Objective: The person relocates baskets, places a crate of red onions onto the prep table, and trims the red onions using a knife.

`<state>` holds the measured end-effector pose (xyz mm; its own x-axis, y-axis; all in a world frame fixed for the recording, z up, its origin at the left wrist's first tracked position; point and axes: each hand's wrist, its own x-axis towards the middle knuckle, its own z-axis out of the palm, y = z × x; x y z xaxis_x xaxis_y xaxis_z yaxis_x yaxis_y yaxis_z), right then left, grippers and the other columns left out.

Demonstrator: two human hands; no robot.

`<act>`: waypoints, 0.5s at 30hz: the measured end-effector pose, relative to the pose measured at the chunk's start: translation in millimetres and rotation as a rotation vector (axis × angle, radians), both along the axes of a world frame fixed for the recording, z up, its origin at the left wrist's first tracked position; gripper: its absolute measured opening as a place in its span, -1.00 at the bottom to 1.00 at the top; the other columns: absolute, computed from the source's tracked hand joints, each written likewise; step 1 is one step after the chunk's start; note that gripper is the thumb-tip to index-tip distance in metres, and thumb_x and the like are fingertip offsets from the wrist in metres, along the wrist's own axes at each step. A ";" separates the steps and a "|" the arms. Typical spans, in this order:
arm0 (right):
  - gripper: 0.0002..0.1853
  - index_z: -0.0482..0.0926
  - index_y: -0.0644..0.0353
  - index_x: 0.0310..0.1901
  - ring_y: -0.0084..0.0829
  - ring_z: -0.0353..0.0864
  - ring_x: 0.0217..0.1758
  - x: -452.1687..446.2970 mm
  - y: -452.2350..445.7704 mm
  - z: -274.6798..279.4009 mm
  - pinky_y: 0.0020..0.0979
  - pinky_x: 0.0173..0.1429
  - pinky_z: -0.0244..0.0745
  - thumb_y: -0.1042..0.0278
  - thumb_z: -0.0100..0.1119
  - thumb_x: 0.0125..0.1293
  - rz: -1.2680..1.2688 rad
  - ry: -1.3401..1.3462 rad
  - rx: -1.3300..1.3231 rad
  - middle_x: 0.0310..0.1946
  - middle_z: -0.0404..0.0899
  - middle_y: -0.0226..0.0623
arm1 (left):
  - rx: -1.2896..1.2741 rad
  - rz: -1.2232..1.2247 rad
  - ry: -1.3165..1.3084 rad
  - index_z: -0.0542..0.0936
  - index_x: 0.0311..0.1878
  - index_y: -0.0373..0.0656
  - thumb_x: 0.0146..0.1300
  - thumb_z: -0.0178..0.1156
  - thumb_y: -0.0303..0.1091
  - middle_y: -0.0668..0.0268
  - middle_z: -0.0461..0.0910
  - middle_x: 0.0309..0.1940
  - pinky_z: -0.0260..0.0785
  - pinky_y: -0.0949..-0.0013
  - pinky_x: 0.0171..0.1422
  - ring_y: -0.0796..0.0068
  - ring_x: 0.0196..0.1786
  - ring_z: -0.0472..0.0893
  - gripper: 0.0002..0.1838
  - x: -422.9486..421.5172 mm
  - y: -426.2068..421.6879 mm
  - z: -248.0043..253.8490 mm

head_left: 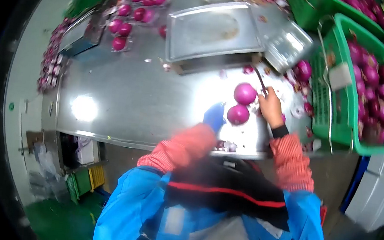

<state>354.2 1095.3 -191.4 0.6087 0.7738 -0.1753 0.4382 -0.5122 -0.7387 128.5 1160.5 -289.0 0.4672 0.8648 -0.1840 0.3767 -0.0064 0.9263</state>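
Two peeled purple onions lie on the metal table between my hands, the upper onion (244,94) touching or nearly touching the lower onion (238,115). My left hand (214,116), in a blue glove and blurred, is just left of the lower onion; its fingers are smeared. To the right of the onions, my bare right hand (271,107) is closed round a thin dark knife (260,80), which points up and away from me. Dark onion skins (226,145) lie near the front edge below the onions.
A metal tray (216,32) stands upside down or on a support behind the onions. Beside it is a clear plastic container (289,46). Green crates (364,147) of onions stand at right. Packed onions (140,14) sit at the back left of the metal table (122,107).
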 end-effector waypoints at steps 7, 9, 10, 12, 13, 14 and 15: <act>-0.61 0.53 0.26 0.03 -0.30 0.60 -0.38 -86.3 16.9 9.8 -0.33 -0.23 0.47 0.18 0.18 0.26 0.216 0.328 -0.008 -0.42 0.60 -0.10 | 0.354 -0.087 0.164 0.63 -0.10 -0.07 0.25 0.17 -0.28 0.25 0.64 -0.20 0.45 0.27 0.03 0.28 -0.10 0.62 -0.79 -139.9 57.6 11.0; -0.59 0.50 0.25 0.05 -0.21 0.62 -0.31 -109.4 22.2 -2.8 -0.30 -0.16 0.48 0.18 0.18 0.26 0.284 0.333 0.046 -0.36 0.62 -0.05 | 0.104 0.119 0.173 0.65 -0.15 -0.04 0.18 0.21 -0.21 0.17 0.64 -0.23 0.46 0.18 0.01 0.16 -0.11 0.62 -0.78 -182.3 80.1 35.2; -0.59 0.49 0.25 0.07 -0.16 0.63 -0.26 -119.3 28.2 8.5 -0.29 -0.12 0.49 0.18 0.17 0.27 0.329 0.285 0.034 -0.32 0.62 -0.02 | 0.058 0.189 0.262 0.66 -0.17 -0.02 0.14 0.23 -0.17 0.11 0.64 -0.22 0.46 0.12 0.00 0.06 -0.10 0.62 -0.77 -200.0 92.1 62.3; -0.61 0.48 0.24 0.07 -0.04 0.65 -0.11 -127.8 33.3 20.1 -0.26 -0.02 0.49 0.21 0.14 0.29 0.379 0.280 0.015 -0.20 0.63 0.04 | 0.074 0.308 0.466 0.66 -0.17 -0.02 0.17 0.19 -0.15 0.08 0.64 -0.19 0.48 0.10 -0.07 0.06 -0.08 0.62 -0.76 -245.4 125.0 70.0; -0.63 0.49 0.25 0.05 -0.12 0.65 -0.16 -129.7 35.4 16.0 -0.29 -0.05 0.49 0.22 0.14 0.29 0.395 0.249 0.061 -0.25 0.63 0.00 | 0.062 0.354 0.552 0.65 -0.16 -0.05 0.14 0.21 -0.11 0.05 0.64 -0.19 0.48 0.10 -0.11 0.04 -0.10 0.63 -0.71 -269.2 151.2 62.9; -0.64 0.50 0.27 0.03 -0.20 0.65 -0.20 -131.3 37.0 6.8 -0.33 -0.09 0.50 0.23 0.14 0.29 0.395 0.215 0.106 -0.29 0.64 -0.04 | 0.085 0.390 0.651 0.63 -0.15 -0.09 0.11 0.22 -0.07 0.02 0.63 -0.20 0.47 0.09 -0.15 0.03 -0.13 0.63 -0.66 -298.4 178.5 49.8; -0.66 0.51 0.28 0.01 -0.28 0.65 -0.24 -131.2 35.1 -0.8 -0.36 -0.12 0.50 0.25 0.14 0.29 0.372 0.176 0.147 -0.33 0.64 -0.08 | 0.120 0.400 0.758 0.61 -0.14 -0.13 0.08 0.24 -0.02 -0.01 0.63 -0.20 0.46 0.09 -0.19 0.02 -0.15 0.63 -0.60 -325.5 210.7 34.3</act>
